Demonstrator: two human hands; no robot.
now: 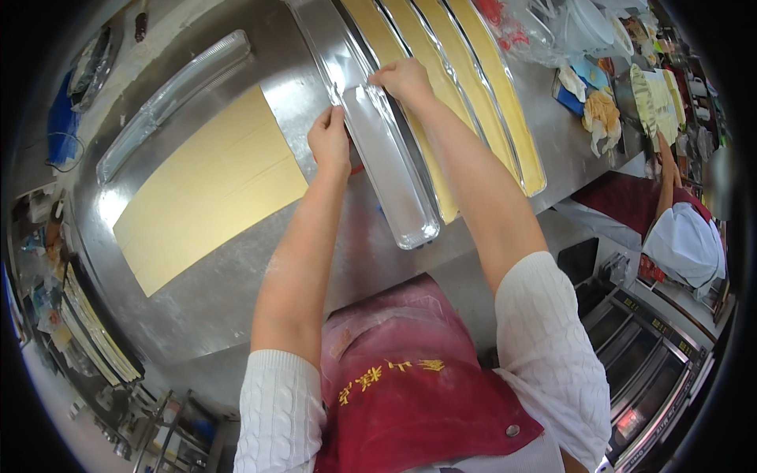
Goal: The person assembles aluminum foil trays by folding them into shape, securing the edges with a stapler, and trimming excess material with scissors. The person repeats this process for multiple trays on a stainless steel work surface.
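A long, narrow foil tray (pixel 390 177) lies lengthwise in front of me. At its far end my left hand (pixel 330 142) pinches the left rim, and across from it my right hand (pixel 404 82) pinches the right rim. That end meets or overlaps a second foil tray (pixel 319 35) stretching away from me; which one is on top I cannot tell. To the right lie several long foil trays lined with yellow dough (pixel 461 87). A flat yellow dough sheet (pixel 213 189) rests on the steel table left of my left hand.
A stack of long foil trays (pixel 173 102) stands at the table's far left. Plastic bags and a white tub (pixel 587 31) crowd the back right, near crumpled cloths (pixel 601 114). Another person (pixel 682 236) works at the right. An oven (pixel 646 370) is at lower right.
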